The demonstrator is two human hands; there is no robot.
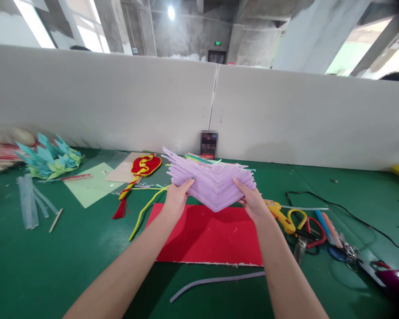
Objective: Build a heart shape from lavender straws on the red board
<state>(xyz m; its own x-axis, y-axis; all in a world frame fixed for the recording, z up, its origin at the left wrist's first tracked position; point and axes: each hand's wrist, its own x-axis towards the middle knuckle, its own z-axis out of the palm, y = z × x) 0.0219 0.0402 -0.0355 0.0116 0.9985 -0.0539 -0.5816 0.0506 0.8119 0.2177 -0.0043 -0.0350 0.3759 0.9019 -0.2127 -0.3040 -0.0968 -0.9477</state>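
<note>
Both hands hold up a lilac V-shaped panel (215, 188), built from many fuzzy pipe cleaners bent and laid side by side. Its point faces me and its ragged ends fan out to both sides. My left hand (178, 195) is closed on the left wing, thumb on top. On the right wing, my right hand (251, 199) grips the same way; the fingers beneath are partly hidden. Under the panel lies a red board (208, 239) with a worn near edge. A single lilac pipe cleaner (216, 280) lies nearer to me on the green table.
Left are a yellow pipe cleaner (142, 215), a red fan-shaped ornament (146, 165), green paper (89, 184) and a turquoise paper flower (49, 157). Right are a yellow glue gun (281, 217), scissors (315, 232) and a black cord (355, 219). A white partition (119, 102) stands behind.
</note>
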